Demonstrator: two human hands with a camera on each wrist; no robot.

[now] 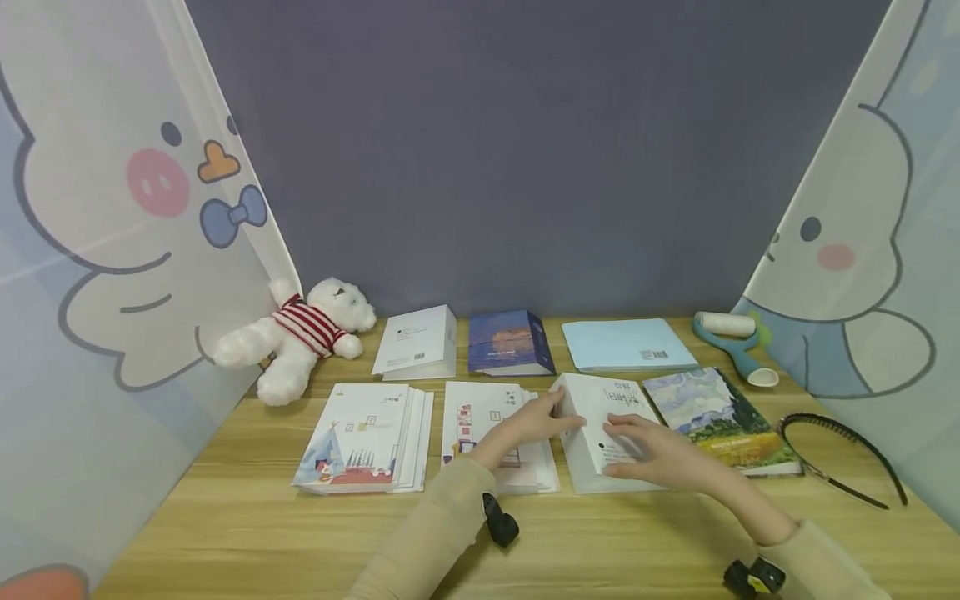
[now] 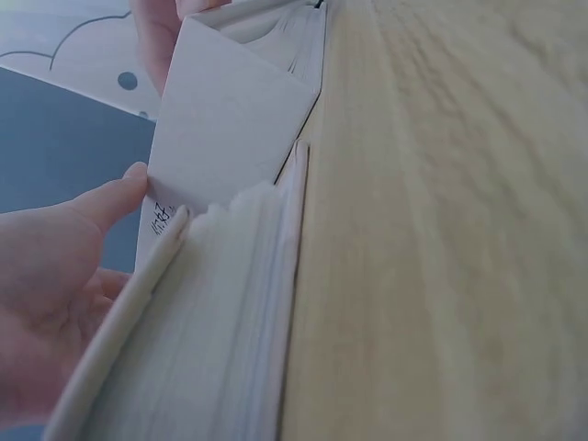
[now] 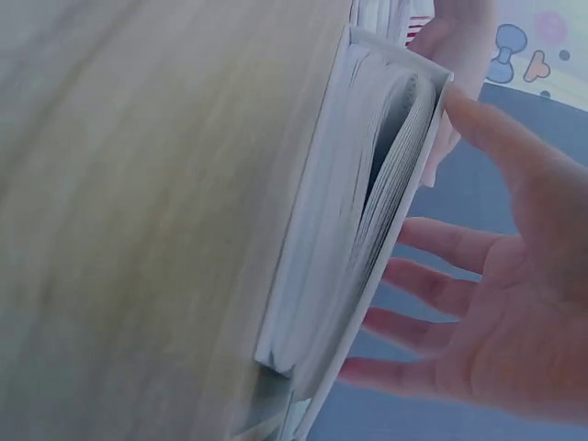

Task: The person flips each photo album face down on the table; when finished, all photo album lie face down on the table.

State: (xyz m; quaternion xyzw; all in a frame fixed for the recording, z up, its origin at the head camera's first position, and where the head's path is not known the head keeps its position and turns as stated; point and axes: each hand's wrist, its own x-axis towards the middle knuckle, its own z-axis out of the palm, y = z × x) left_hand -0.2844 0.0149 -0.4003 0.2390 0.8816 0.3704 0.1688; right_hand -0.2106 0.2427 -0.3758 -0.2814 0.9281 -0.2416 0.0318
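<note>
From the head camera, the white book [image 1: 603, 429] is lying on the wooden table [image 1: 225, 517], between a stack of illustrated booklets [image 1: 491, 433] and a painted-cover book [image 1: 720, 421]. The left hand [image 1: 536, 425] is touching the book's left edge with fingers extended, and the right hand [image 1: 648, 454] is lying flat on the cover, fingers straight; neither is clasping it. A teddy bear [image 1: 296, 337], a blue-covered book [image 1: 508, 343] and a black headband [image 1: 843, 454] are sitting further off.

From the left wrist camera, the left hand [image 2: 55, 294] is resting with its thumb against the raised cover of the white book [image 2: 225, 156], relaxed rather than pinching. The cover is standing only on that light touch, so it is likely to flop shut or swing fully over if the thumb slides.

From the right wrist camera, the right hand [image 3: 496, 312] is spread open beside the white book [image 3: 358, 211], whose pages are fanning apart. The picture is blurred, so I cannot tell whether the fingertips are pressing the cover or only hovering next to it. With no firm hold, loose pages are apt to buckle or crease under the palm, and a sideways push could be shoving the book into the neighbouring stack and knocking it askew.
</note>
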